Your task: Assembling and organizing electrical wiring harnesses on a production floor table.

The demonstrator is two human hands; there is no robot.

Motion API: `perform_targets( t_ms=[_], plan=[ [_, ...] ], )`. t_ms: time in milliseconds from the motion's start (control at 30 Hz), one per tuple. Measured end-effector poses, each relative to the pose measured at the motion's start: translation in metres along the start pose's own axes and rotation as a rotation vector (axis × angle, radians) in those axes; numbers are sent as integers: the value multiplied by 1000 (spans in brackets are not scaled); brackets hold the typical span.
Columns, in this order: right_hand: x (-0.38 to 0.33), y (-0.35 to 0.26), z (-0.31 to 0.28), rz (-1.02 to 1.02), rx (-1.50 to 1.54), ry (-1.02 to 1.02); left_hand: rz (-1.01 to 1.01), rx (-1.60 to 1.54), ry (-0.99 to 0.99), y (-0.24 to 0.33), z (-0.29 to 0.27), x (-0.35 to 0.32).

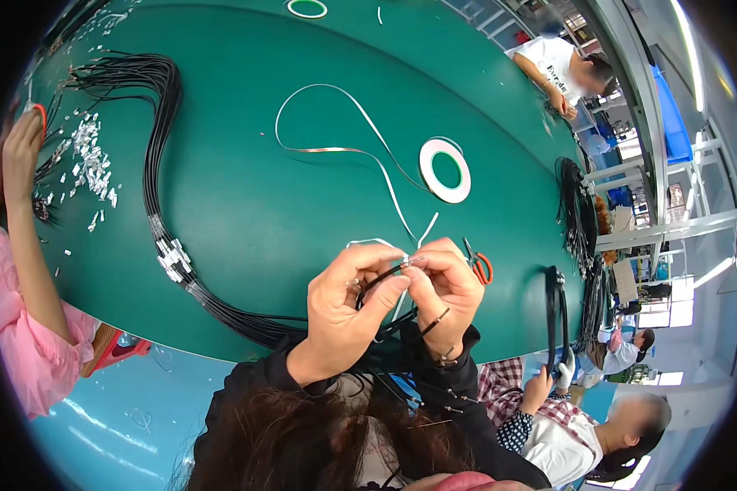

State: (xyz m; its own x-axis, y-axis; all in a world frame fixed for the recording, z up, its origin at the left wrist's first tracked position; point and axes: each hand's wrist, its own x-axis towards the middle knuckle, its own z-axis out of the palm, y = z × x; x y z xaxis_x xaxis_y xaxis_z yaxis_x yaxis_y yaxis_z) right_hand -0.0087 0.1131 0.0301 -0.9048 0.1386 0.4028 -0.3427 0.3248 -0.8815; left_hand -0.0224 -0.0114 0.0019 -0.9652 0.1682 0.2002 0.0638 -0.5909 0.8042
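Side by side near the table's front edge, my left hand [348, 299] and my right hand [446, 295] pinch a thin black cable [379, 280] between thumbs and fingertips. A narrow white tape strip [424, 231] sticks out at the fingertips, at the spot where both hands meet. Beyond the hands lies a roll of white tape [462, 191] with a long looping strip [368, 121] running off it. Just right of my right hand rest scissors with orange handles [485, 268]. A bundle of black cables [157, 143] curves from the far left toward my forearms, with a silvery-white banded section [173, 259].
The green tabletop [237, 188] carries scattered white scraps [92, 159] at left. There a co-worker's hand [20, 155] holds orange-handled scissors. At right another person handles a black cable loop [555, 315]. More black cables [577, 217] hang at the right edge. A person sits across the table.
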Motion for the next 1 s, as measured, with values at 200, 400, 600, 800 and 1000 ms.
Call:
perform_targets(
  t_ms=[200, 400, 600, 800, 1000],
  plan=[
    [0, -3, 4, -1, -6, -3, 8, -33, -8, 3, -5, 1],
    [0, -3, 3, 13, -14, -51, -115, -199, 43, 7, -5, 1],
    [0, 1, 4, 13, 1, -57, -202, -216, 16, 11, -10, 0],
    [1, -2, 1, 17, 16, -95, -275, -219, -4, 13, -12, -3],
    [3, -2, 1, 34, 25, -120, -226, -242, 16, 10, -10, -2]
  ],
)
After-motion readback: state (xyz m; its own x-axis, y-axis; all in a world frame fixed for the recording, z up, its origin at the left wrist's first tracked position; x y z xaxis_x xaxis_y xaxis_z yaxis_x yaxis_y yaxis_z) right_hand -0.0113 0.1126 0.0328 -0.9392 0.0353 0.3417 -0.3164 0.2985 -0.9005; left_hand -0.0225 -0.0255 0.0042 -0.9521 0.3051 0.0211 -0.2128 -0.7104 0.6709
